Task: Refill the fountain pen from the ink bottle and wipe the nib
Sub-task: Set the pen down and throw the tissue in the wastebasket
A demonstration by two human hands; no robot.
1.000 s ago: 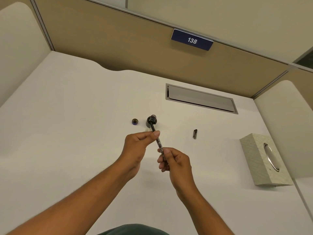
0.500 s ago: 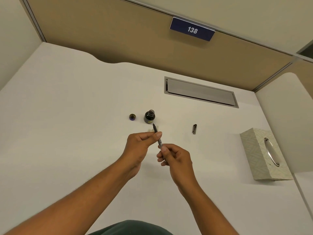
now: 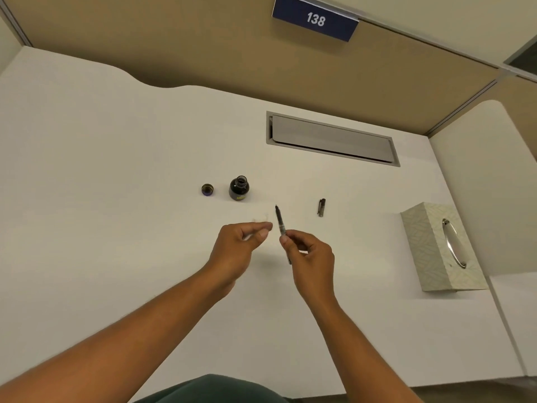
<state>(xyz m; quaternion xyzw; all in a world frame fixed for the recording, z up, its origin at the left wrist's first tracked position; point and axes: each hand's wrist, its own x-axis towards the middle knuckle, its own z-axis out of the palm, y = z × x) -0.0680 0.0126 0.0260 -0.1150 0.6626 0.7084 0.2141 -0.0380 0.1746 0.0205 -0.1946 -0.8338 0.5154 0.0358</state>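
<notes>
Right now the right hand (image 3: pixel 308 254) pinches the fountain pen (image 3: pixel 280 221) by its lower barrel, nib tilted up and away over the white desk (image 3: pixel 116 170). The left hand (image 3: pixel 241 242) hovers just beside it, fingers curled together, perhaps around a scrap of tissue, hard to tell. Beyond stands the open ink bottle (image 3: pixel 239 188), its cap (image 3: pixel 207 189) to the left, the pen cap (image 3: pixel 321 207) to the right, and a tissue box (image 3: pixel 436 245) farther right.

The desk (image 3: pixel 116 199) is smooth, matt white laminate. The ink bottle (image 3: pixel 239 188) is glossy dark glass, and the tissue box (image 3: pixel 430 257) has a textured patterned cover with a shiny metal-looking slot rim (image 3: pixel 453 247).
</notes>
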